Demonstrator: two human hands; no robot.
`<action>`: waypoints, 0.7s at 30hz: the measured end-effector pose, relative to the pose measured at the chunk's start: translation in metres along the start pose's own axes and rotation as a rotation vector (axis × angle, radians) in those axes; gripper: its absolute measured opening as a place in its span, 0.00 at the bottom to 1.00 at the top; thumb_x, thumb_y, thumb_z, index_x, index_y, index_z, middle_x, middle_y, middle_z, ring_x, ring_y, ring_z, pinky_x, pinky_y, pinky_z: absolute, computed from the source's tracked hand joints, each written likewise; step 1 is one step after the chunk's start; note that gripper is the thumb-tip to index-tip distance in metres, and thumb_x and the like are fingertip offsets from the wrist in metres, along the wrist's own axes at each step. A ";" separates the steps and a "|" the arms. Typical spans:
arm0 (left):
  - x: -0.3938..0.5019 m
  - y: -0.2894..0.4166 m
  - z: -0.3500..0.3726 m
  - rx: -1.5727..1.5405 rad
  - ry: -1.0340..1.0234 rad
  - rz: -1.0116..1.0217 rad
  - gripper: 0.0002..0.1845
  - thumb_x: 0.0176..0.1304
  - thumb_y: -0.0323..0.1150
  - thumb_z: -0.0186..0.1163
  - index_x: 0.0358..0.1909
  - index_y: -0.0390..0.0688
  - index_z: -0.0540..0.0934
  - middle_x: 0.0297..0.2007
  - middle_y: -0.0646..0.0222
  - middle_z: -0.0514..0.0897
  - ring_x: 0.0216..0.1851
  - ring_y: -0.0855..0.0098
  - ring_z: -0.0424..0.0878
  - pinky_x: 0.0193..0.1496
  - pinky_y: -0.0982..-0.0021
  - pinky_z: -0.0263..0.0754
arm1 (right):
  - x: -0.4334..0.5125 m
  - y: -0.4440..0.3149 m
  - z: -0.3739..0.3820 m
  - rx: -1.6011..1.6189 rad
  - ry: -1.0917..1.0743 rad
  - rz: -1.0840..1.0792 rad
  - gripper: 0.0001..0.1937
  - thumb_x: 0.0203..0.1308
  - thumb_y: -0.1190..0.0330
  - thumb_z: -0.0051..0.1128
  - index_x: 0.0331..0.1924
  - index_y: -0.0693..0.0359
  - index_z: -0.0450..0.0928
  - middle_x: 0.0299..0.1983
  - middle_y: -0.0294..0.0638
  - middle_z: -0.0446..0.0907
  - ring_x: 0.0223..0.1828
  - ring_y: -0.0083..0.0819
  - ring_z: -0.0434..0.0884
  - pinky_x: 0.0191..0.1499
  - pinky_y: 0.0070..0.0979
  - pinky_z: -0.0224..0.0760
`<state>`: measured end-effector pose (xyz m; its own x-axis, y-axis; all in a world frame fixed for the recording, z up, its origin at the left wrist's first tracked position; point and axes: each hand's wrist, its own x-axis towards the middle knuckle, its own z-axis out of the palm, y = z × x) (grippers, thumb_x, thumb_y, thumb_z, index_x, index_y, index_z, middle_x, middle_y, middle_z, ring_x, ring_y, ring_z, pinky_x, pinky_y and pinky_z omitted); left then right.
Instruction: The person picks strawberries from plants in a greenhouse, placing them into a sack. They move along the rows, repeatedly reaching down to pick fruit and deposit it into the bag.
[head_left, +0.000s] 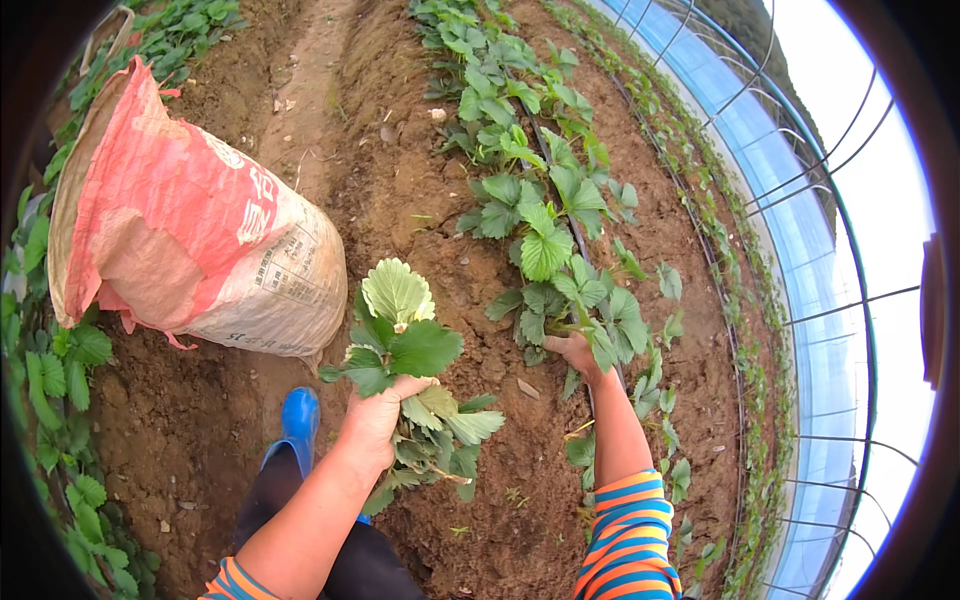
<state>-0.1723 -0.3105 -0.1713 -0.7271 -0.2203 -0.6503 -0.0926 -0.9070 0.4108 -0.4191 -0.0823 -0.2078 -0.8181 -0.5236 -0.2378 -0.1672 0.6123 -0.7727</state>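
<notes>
A bunch of strawberry leaves is clasped in my left hand, with leaves spreading above and below the fist. My right hand reaches in low among the strawberry plants growing on the soil bed. Leaves cover part of its fingers, so whether they grip a stem cannot be told. A black drip hose runs along the row just beside that hand.
A red and white woven sack, bearing writing, stands at the left with its mouth tilted away. My blue rubber boot is in the furrow. More plants line the left; metal hoops and blue plastic film edge the right.
</notes>
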 end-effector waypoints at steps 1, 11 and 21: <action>0.001 -0.002 0.002 0.003 -0.006 -0.002 0.08 0.50 0.24 0.61 0.34 0.38 0.77 0.30 0.66 0.81 0.31 0.70 0.80 0.36 0.68 0.76 | 0.006 0.005 -0.012 -0.128 -0.145 0.146 0.30 0.46 0.63 0.64 0.54 0.65 0.68 0.47 0.45 0.77 0.45 0.34 0.75 0.49 0.30 0.67; 0.005 0.004 0.011 0.027 0.033 -0.017 0.09 0.49 0.24 0.62 0.34 0.39 0.77 0.30 0.67 0.81 0.30 0.71 0.80 0.35 0.69 0.76 | 0.003 0.028 -0.012 -0.112 0.028 0.057 0.22 0.49 0.66 0.59 0.50 0.64 0.73 0.46 0.41 0.77 0.44 0.32 0.75 0.48 0.29 0.66; 0.003 0.015 0.016 0.005 0.040 -0.004 0.10 0.47 0.23 0.62 0.34 0.39 0.77 0.30 0.68 0.81 0.31 0.71 0.80 0.36 0.67 0.76 | -0.037 0.047 -0.086 -0.726 0.157 -0.120 0.16 0.53 0.57 0.53 0.40 0.59 0.78 0.36 0.45 0.80 0.39 0.44 0.78 0.42 0.35 0.71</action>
<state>-0.1872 -0.3188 -0.1570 -0.6988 -0.2312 -0.6770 -0.0990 -0.9060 0.4116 -0.4444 0.0167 -0.1850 -0.8314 -0.5537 -0.0476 -0.5362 0.8218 -0.1927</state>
